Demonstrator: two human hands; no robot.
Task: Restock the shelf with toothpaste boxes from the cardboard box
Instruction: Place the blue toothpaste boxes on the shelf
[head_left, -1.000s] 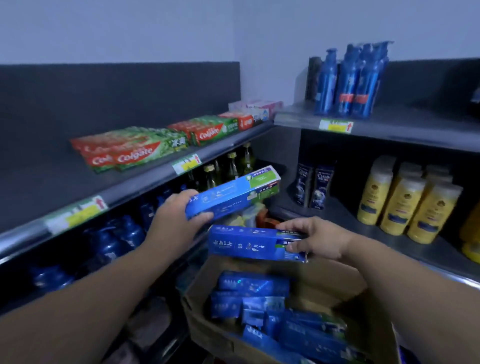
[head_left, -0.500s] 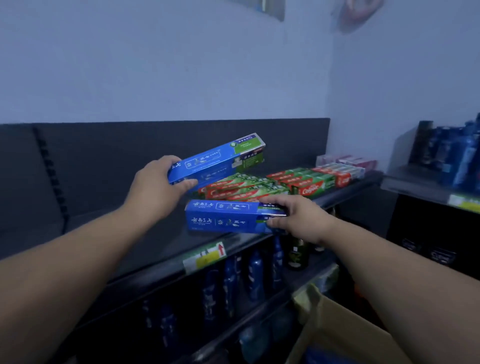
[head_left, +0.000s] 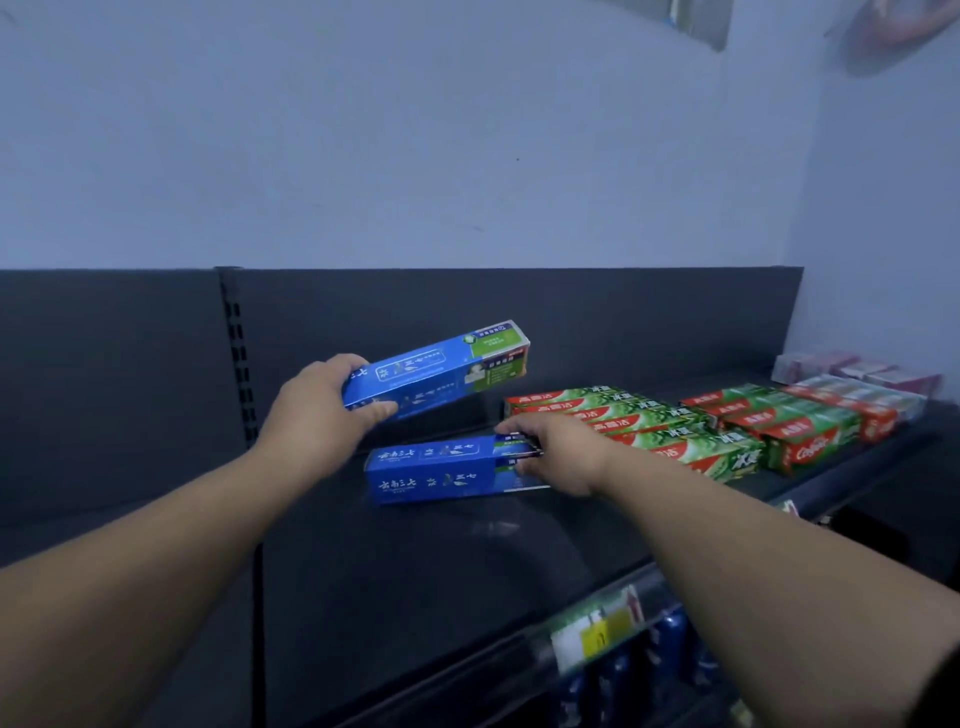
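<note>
In mid-frame the left hand (head_left: 317, 410) had its grip closed round 1 tilted blue toothpaste box (head_left: 436, 371) above the shelf (head_left: 467, 561), while the right hand (head_left: 561, 452) gripped the end of a 2nd blue box (head_left: 436, 475), best squared beside the red-and-green boxes (head_left: 649, 426) before release.

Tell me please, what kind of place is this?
Probably a shop, in the toiletries aisle. A dark metal shelf holds rows of red and green toothpaste boxes, a yellow price tag hangs on its front edge, and blue bottles stand on the level below.
</note>
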